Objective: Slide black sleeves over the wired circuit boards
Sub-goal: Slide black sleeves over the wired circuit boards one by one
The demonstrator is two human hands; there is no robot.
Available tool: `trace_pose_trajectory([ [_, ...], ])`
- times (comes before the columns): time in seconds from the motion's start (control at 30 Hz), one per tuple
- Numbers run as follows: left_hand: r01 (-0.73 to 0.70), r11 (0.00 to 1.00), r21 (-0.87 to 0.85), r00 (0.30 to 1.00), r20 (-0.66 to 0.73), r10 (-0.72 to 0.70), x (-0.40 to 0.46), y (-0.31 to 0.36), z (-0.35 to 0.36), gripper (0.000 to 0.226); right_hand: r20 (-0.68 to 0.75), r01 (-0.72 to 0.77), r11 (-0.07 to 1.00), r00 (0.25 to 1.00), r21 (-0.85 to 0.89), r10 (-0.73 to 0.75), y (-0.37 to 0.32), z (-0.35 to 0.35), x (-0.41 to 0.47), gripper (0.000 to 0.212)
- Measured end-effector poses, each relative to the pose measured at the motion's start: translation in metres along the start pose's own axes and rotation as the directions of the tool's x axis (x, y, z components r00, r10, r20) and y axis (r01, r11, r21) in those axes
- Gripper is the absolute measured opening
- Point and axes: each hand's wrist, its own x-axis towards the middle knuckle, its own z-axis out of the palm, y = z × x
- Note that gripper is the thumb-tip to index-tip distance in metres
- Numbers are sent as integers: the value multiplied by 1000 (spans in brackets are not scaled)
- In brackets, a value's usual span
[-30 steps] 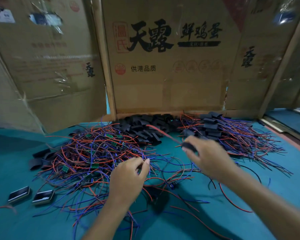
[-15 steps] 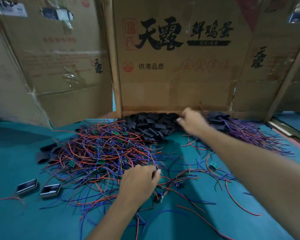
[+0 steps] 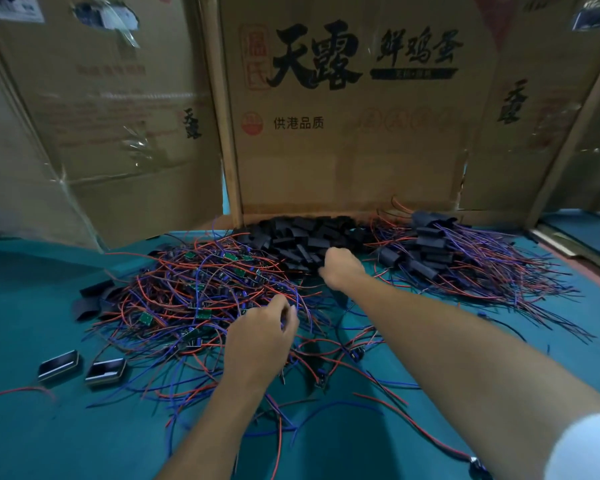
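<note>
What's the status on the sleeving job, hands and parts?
Left hand fingers curled in the bare wired boards. Right hand reaching into the black sleeve pile. Finished pile right. Loose wires tangled between.

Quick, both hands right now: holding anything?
Left hand: fingers curled among the red and blue wires; grip unclear.
Right hand: curled at the black sleeves; grip unclear.

Right hand (image 3: 342,268) now nearer, on sleeves (image 3: 302,237)
</note>
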Motion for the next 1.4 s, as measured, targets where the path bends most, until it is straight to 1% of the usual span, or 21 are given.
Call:
trace_pose_trajectory([
  [0.07,-14,999,-45,999,50,16,-2,1,3,20,-43,-38,998,998,44,40,1,-2,-3,13],
  [0.17,-86,995,-40,987,130,91,-6,7,7,22,-156,-30,957,985,288,78,5,-17,-20,19],
  [0.23,-41,976,-212,993,98,63,-7,15,6,30,-223,97,887,975,452,7,6,-22,-51,19],
  [0.3,60,869,-491,998,62,-35,-7,20,6,43,-249,248,850,958,465,-143,9,-11,-94,19],
  [0.33,63,832,-551,997,74,-26,-6,22,7,54,-238,276,829,955,486,-178,13,-4,-116,19],
  [0.37,38,836,-547,994,107,26,-5,24,8,64,-213,273,791,960,548,-184,20,2,-134,18],
  [0.43,-45,871,-489,969,190,157,-8,32,9,78,-150,231,639,972,734,-179,38,4,-160,20],
  [0.5,-98,884,-457,949,223,221,-12,40,12,78,-50,136,486,981,863,-186,52,-3,-173,22],
  [0.63,-179,888,-422,955,143,261,-19,46,10,70,120,-57,266,967,962,-224,58,-11,-178,37],
  [0.77,-200,877,-436,954,117,276,-17,47,6,74,201,-179,93,895,979,-398,61,-11,-179,31],
  [0.83,-174,854,-490,950,146,277,-17,52,7,74,237,-262,9,857,965,-457,63,-9,-177,38],
  [0.9,-147,812,-565,946,159,281,-15,54,10,71,264,-329,-40,819,943,-509,65,-9,-175,47],
  [1.0,-113,767,-631,937,190,294,-15,50,7,73,244,-343,-70,784,937,-570,67,-10,-175,44],
  [1.07,-202,837,-509,922,189,337,-17,47,1,84,264,-331,-57,834,942,-484,64,-7,-174,38],
  [1.1,-230,871,-435,921,192,339,-17,45,-3,90,276,-288,20,892,957,-357,65,-6,-172,38],
  [1.13,-229,894,-384,927,195,321,-14,42,-8,92,259,-233,148,946,961,-195,66,-5,-169,39],
  [1.17,-213,911,-352,938,188,291,-5,37,-14,88,215,-191,262,975,946,-65,69,-5,-166,43],
  [1.2,-197,929,-312,949,176,261,9,28,-20,76,174,-167,308,985,937,5,72,-5,-163,47],
  [1.27,-176,973,-147,975,106,193,51,2,-34,45,139,-146,268,989,952,47,77,-9,-161,55],
  [1.33,-101,988,119,993,67,94,93,-29,-49,26,120,-132,251,991,959,63,79,-12,-161,56],
  [1.4,-31,877,480,993,116,-29,118,-55,-55,22,104,-120,270,992,955,70,78,-12,-162,56],
])
